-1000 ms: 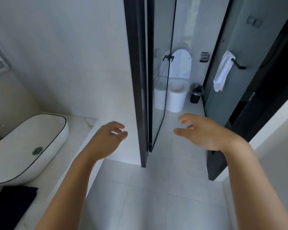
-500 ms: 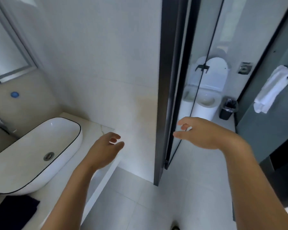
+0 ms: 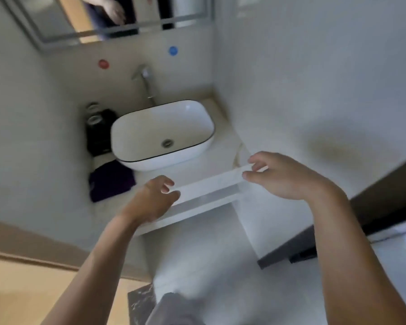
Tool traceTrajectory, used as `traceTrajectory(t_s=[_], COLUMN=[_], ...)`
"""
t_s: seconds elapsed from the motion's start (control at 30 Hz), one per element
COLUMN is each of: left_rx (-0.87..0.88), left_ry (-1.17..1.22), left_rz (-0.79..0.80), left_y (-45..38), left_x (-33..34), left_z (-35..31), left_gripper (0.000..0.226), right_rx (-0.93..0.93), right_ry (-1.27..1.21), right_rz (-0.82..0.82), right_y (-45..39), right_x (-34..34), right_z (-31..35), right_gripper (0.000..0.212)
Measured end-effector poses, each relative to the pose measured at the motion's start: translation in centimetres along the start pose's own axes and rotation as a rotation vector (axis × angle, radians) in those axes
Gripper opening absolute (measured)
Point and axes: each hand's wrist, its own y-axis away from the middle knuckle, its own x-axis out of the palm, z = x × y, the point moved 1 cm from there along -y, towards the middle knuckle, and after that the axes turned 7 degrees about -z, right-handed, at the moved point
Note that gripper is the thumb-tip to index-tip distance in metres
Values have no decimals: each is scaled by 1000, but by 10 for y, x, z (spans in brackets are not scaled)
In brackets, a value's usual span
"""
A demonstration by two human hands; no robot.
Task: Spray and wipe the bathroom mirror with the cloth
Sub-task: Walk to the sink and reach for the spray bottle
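Hovering over the front edge of the pale marble-look counter [image 3: 223, 146], the left hand [image 3: 154, 200] and the right hand [image 3: 284, 177] were both empty, fingers loosely curled and holding nothing. The frame-edged bathroom mirror [image 3: 56, 24] hung on the wall above the basin, only its lower part in view. A folded dark purple cloth [image 3: 111, 180] lay on the counter just left of the white oval basin with a thin black rim [image 3: 162, 137], close to the left hand but not touched by it.

The main risk, as I judged it, was that no spray bottle could be made out. Two blurred dark items with metallic round tops [image 3: 96, 127] stood behind the cloth, against the wall and beside the basin; whether either was a sprayer I could not tell. Grabbing the wrong one, or knocking them into the basin while reaching past, seemed possible, since they stood close together. The view was smeared, which suggested quick movement, and a hasty reach could drag the cloth off the counter's edge.

As for containers, the basin held nothing visible except its metal drain [image 3: 167, 143]; a chrome tap [image 3: 147, 83] stood behind it, with no water seen running. What the dark items contained stayed hidden.
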Motion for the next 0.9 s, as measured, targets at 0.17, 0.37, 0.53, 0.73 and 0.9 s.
traceTrajectory(t_s=[0.17, 0.37, 0.53, 0.73, 0.9], left_rx=[-211, -236, -162, -126, -136], left_ry=[-16, 18, -7, -72, -108], left_rz=[-82, -48, 98, 176, 216], left_y=[-15, -70, -124, -181, -181], left_x=[-12, -15, -25, -33, -19], left_z=[47, 61, 63, 88, 105], left_gripper=[54, 59, 46, 48, 44], right_rx=[-46, -51, -23, 88, 119], right_ry=[19, 92, 87, 56, 77], right_rz=[204, 239, 247, 202, 314], right_y=[-57, -105, -145, -185, -202], right_x=[46, 74, 77, 107, 140], right_z=[17, 44, 75, 77, 67], right_gripper=[58, 59, 56, 50, 50])
